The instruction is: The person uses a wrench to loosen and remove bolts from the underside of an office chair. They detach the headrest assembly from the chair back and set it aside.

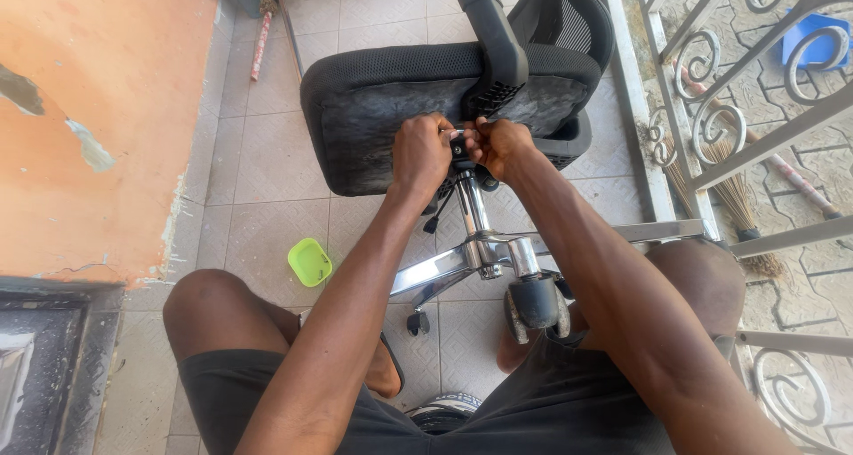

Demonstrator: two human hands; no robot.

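The office chair (391,108) lies tipped on the tiled floor (267,171), seat underside facing the person, chrome star base (462,264) and a caster (536,302) nearest the knees. The left hand (420,153) and right hand (503,146) are both clenched on the black mechanism (459,146) at the top of the gas column (474,208). The assembly is judged heavy and rigid; the polished column is likely slippery, so the padded seat edge or base spokes offer a surer hold. A small green container (309,261) rests on the floor; its contents cannot be made out.
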